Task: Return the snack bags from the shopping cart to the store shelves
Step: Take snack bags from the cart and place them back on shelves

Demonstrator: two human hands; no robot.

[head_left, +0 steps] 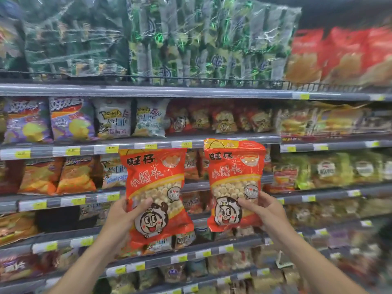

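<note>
Head view: left hand and right hand each grasp a red snack bag, second bag, upright above the fingers, facing store shelves; next, likely, matching stock and shelving both.

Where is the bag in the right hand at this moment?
In the head view the right hand holds its red snack bag upright, right of centre, beside the left hand's matching bag, in front of the shelves.
</note>
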